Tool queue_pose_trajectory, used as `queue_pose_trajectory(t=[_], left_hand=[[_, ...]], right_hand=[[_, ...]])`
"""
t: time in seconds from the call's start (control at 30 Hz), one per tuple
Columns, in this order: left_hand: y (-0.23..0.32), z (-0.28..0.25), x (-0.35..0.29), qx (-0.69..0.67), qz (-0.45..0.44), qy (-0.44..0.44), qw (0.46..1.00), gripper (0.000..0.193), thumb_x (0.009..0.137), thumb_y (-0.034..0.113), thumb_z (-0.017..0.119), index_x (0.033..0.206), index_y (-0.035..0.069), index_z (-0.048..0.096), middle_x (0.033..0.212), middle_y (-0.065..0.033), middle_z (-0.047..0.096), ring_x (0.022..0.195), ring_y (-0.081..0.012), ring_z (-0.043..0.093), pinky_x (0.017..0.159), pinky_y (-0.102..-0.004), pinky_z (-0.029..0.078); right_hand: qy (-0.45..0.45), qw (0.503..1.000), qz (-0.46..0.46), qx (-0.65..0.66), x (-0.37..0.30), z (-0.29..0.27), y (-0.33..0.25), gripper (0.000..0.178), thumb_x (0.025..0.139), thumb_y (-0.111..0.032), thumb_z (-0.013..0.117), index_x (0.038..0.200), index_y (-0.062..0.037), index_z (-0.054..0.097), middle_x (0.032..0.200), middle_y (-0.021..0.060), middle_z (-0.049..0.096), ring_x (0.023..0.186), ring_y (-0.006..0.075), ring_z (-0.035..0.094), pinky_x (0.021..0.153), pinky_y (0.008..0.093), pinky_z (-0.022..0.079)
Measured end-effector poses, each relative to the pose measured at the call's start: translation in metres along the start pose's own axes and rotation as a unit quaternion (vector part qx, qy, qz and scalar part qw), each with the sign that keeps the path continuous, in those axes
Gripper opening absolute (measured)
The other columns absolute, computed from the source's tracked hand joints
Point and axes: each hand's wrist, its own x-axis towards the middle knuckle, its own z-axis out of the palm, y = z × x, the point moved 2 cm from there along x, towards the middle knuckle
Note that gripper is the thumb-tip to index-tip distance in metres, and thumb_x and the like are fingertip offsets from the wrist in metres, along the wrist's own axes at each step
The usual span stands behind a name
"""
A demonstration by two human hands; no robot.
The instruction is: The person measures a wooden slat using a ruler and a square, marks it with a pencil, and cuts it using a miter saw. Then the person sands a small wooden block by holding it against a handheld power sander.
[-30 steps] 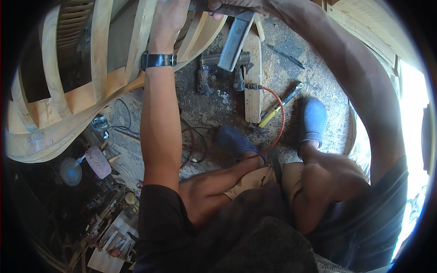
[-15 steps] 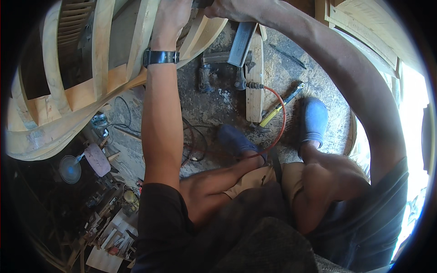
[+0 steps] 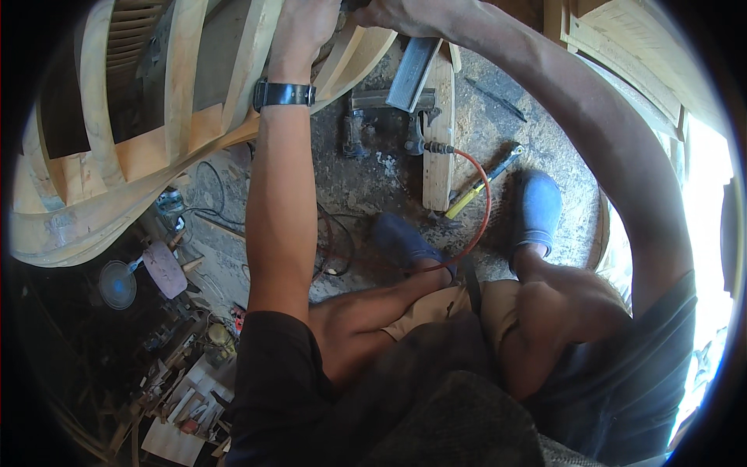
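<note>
My left hand [image 3: 306, 29], with a dark watch on its wrist, reaches to the upper edge of the picture beside a pale wooden frame [image 3: 184, 78] of curved slats on a bent rail. Its fingers are mostly hidden by the edge. My right hand [image 3: 416, 17] comes across from the right, its fingers curled close to the left hand. Between the two hands a small dark object [image 3: 352, 5] shows, cut off by the edge; its kind cannot be made out. The right fingers close on it.
On the floor lie an air nailer [image 3: 412, 74] with a red hose [image 3: 488, 204], a wooden board [image 3: 438, 175], and a yellow-handled hammer [image 3: 467, 199]. Another wooden piece [image 3: 622, 58] stands at the far right. Wood scraps [image 3: 191, 405] and a pedestal fan [image 3: 117, 285] are lower left.
The wooden frame and my left forearm sit slightly farther right in the picture. Both hands keep nearly the same pose at the upper edge.
</note>
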Motion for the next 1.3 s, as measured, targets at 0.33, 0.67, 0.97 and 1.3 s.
queue_pose_trajectory(t=[0.33,0.67,0.97,1.3], left_hand=[[0.003,-0.002,-0.002,0.052,0.025,-0.023,0.998,0.043,0.109,0.036,0.048,0.135,0.005,0.065,0.126,-0.0175,0.069,0.111,-0.0202,0.068,0.089,-0.0344,0.054],[-0.043,0.002,0.007,-0.127,0.031,0.025,0.991,0.042,0.104,0.024,0.059,0.132,-0.006,0.063,0.132,-0.0102,0.066,0.116,-0.0155,0.062,0.093,-0.0322,0.052],[-0.005,0.002,0.0,-0.081,-0.057,0.0,0.995,0.035,0.103,0.024,0.059,0.122,-0.004,0.069,0.118,-0.01,0.071,0.109,-0.0175,0.066,0.09,-0.0327,0.053],[-0.006,0.014,0.009,-0.115,0.036,0.016,0.993,0.034,0.105,0.025,0.056,0.126,0.001,0.066,0.11,-0.0132,0.072,0.1,-0.0188,0.068,0.085,-0.034,0.054]], right_hand=[[-0.001,1.0,-0.016,-0.022,-0.002,0.003,-0.004,0.06,0.083,-0.017,0.073,0.131,0.0013,0.042,0.1,0.031,0.067,0.099,0.0502,0.065,0.083,0.054,0.053],[-0.026,0.988,-0.018,0.151,0.008,-0.007,-0.01,0.058,0.078,-0.008,0.064,0.134,0.0029,0.051,0.112,0.0258,0.065,0.104,0.0367,0.066,0.091,0.0425,0.052],[-0.226,0.846,0.095,0.474,0.022,-0.001,0.03,0.065,0.082,-0.007,0.061,0.144,-0.0054,0.042,0.115,0.0154,0.066,0.094,0.0204,0.067,0.069,0.0292,0.055],[-0.274,0.776,0.167,0.542,0.024,-0.005,0.029,0.058,0.091,-0.025,0.06,0.144,-0.0089,0.042,0.115,0.0147,0.068,0.087,0.021,0.071,0.063,0.0307,0.059]])
